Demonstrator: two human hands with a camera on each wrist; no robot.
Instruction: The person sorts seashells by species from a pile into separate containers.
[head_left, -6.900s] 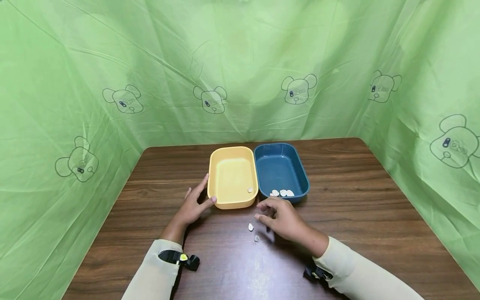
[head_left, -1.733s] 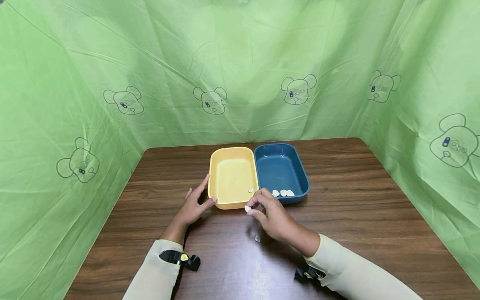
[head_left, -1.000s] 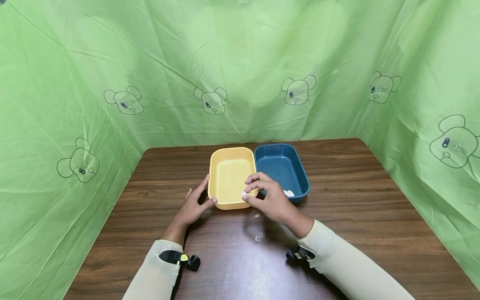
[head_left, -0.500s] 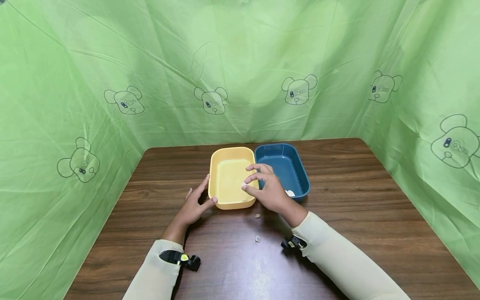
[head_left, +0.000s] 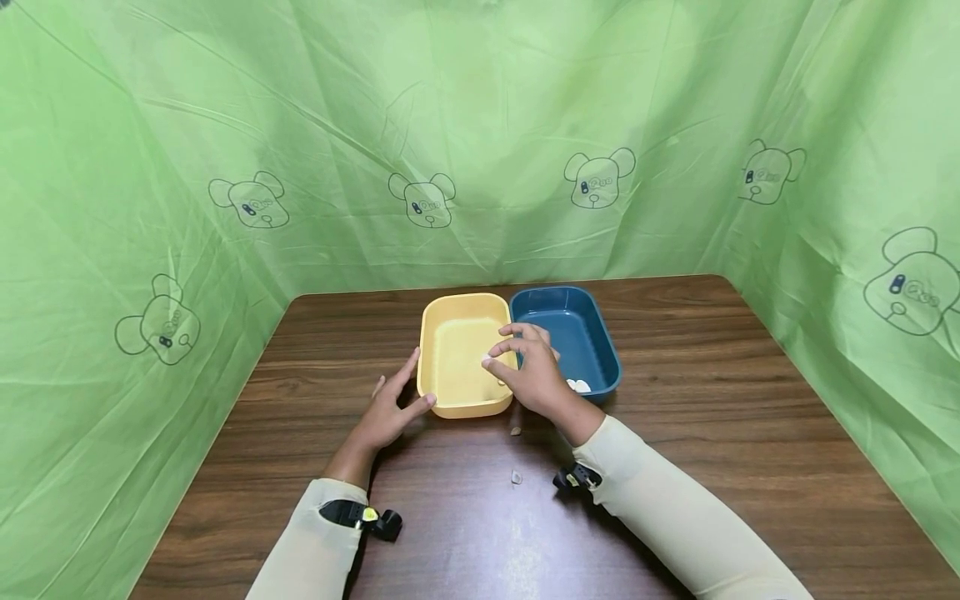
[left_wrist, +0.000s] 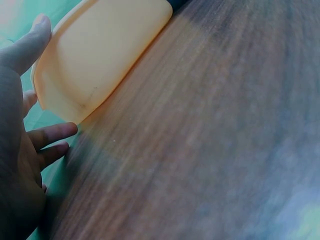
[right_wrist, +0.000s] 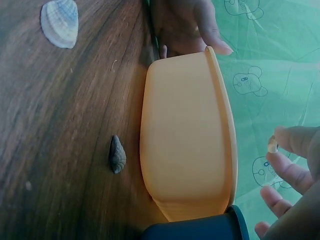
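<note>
My right hand [head_left: 538, 377] pinches a small whitish seashell [right_wrist: 272, 144] between thumb and index finger, above the yellow tray [head_left: 457, 350]; its other fingers are spread. At the tray's left near corner, my left hand [head_left: 384, 414] rests with the thumb on the rim and fairly straight fingers along the side. Two shells lie on the table in front of the trays: a dark pointed spiral shell [right_wrist: 117, 155] and, nearer, a ribbed clam shell [right_wrist: 60, 24]. White shells [head_left: 578, 386] sit at the near end of the blue tray [head_left: 606, 350], partly hidden by my right hand.
The two trays stand side by side, touching, on a brown wood-grain table [head_left: 337, 333]. Green cloth [head_left: 495, 108] with bear-face drawings hangs around its back and sides. A black wrist camera [head_left: 386, 525] is strapped at the left sleeve; another sits on the right.
My right hand has picked a shell off the table and carried it up and away over the yellow tray. The spiral shell has come out from behind it. My left hand stays put.
</note>
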